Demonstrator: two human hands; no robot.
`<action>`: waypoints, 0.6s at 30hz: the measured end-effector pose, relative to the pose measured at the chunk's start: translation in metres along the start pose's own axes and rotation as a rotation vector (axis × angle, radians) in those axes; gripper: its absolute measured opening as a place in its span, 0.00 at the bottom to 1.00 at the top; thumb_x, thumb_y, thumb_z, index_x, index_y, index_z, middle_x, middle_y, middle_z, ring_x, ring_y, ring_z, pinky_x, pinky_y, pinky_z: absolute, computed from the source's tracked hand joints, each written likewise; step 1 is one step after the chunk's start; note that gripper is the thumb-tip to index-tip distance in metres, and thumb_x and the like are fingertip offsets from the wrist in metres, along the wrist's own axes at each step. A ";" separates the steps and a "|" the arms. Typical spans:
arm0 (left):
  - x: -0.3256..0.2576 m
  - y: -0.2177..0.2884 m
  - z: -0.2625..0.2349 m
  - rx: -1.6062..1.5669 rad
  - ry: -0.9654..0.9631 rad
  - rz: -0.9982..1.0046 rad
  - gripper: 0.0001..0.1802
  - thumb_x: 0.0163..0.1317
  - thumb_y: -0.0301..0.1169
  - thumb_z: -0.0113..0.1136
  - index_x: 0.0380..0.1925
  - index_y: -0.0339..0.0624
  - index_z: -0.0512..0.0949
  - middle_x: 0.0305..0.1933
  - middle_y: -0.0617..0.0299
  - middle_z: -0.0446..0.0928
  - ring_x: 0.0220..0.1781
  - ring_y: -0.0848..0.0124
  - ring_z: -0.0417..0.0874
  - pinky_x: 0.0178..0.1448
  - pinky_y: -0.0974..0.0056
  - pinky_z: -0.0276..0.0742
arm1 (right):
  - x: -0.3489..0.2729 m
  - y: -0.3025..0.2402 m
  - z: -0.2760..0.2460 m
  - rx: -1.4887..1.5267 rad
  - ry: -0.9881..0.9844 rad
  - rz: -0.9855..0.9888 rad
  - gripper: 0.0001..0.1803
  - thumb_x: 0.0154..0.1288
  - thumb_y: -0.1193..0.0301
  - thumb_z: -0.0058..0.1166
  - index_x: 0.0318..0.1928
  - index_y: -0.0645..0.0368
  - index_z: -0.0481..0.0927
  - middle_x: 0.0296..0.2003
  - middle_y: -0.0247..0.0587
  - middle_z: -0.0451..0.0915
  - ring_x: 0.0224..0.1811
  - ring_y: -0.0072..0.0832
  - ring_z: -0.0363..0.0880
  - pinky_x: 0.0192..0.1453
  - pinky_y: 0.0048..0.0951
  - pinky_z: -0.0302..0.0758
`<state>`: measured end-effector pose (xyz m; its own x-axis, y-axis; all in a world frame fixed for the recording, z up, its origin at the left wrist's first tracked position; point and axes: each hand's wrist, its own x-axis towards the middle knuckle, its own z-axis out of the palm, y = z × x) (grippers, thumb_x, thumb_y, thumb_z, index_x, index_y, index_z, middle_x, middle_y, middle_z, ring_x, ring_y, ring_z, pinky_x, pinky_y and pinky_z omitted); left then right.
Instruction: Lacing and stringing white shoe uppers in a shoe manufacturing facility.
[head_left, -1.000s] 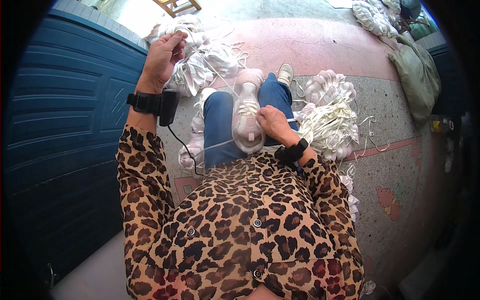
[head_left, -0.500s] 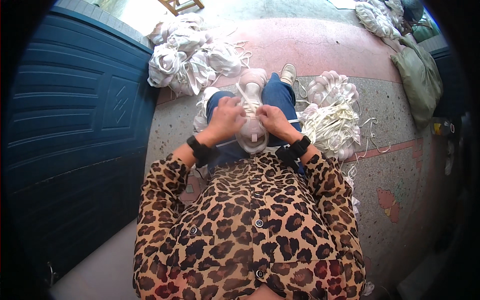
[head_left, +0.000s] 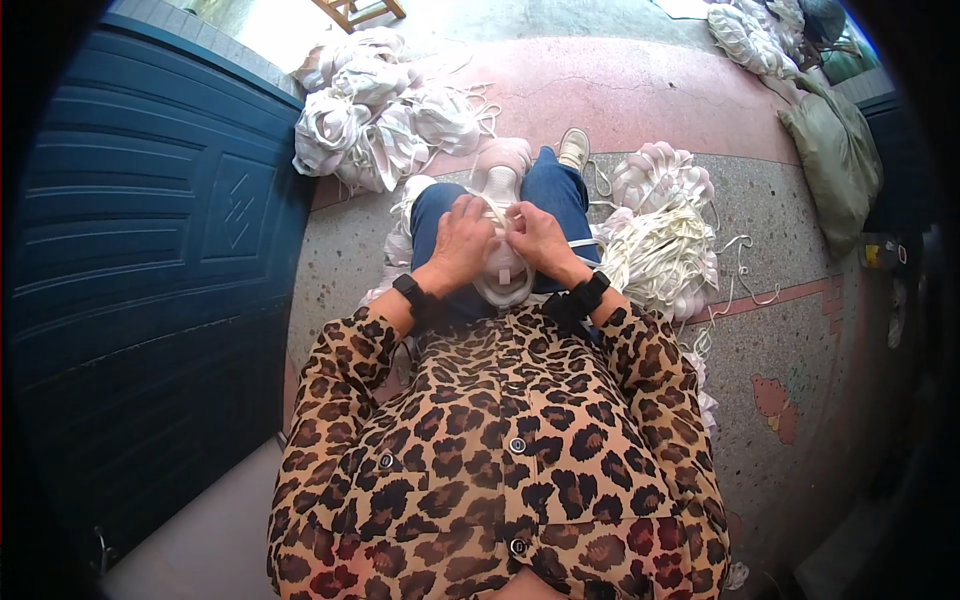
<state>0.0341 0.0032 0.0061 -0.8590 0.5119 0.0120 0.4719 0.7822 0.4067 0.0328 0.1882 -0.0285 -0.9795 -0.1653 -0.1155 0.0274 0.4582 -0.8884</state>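
Note:
A pale pink and white shoe [head_left: 500,170] lies lengthwise on my lap, toe pointing away from me. My left hand [head_left: 462,240] rests on its left side with fingers curled over the upper. On the right side, my right hand [head_left: 535,238] pinches at the middle of the upper, where a white lace [head_left: 497,212] runs. Both hands touch the shoe and nearly meet over it. Black bands sit on both wrists.
A heap of pale shoes [head_left: 375,110] lies on the floor ahead left. A bundle of white laces [head_left: 665,255] and more shoes [head_left: 665,175] sit at my right. A dark blue door [head_left: 140,260] stands at left. A green bag [head_left: 838,160] lies far right.
My left hand, raised toward the shoe heap a second ago, has come down onto the shoe on my lap. My right hand stayed on the shoe.

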 end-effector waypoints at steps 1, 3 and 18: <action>0.001 -0.003 0.001 -0.035 0.000 0.016 0.08 0.56 0.32 0.67 0.31 0.39 0.80 0.63 0.48 0.71 0.69 0.46 0.65 0.67 0.45 0.65 | 0.001 -0.002 0.001 -0.015 0.019 -0.044 0.15 0.60 0.74 0.54 0.48 0.65 0.80 0.33 0.54 0.84 0.39 0.49 0.85 0.46 0.45 0.79; -0.002 -0.013 -0.002 -0.034 0.120 0.069 0.07 0.56 0.29 0.67 0.30 0.38 0.79 0.61 0.46 0.72 0.69 0.46 0.65 0.68 0.46 0.64 | 0.001 -0.006 0.003 -0.055 0.082 -0.170 0.17 0.60 0.74 0.55 0.50 0.64 0.80 0.33 0.53 0.84 0.38 0.48 0.84 0.44 0.42 0.79; -0.241 -0.319 -0.160 0.496 -0.468 -1.098 0.22 0.63 0.45 0.57 0.44 0.38 0.84 0.55 0.46 0.79 0.61 0.44 0.74 0.60 0.41 0.75 | 0.005 0.015 -0.240 1.321 0.201 -0.130 0.26 0.64 0.73 0.55 0.62 0.62 0.68 0.36 0.38 0.79 0.42 0.33 0.77 0.61 0.44 0.71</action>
<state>0.0586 -0.4261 0.0199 -0.7383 -0.4830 -0.4707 -0.3231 0.8660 -0.3817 -0.0193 0.4036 0.0646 -0.9987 0.0395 -0.0329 -0.0078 -0.7499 -0.6616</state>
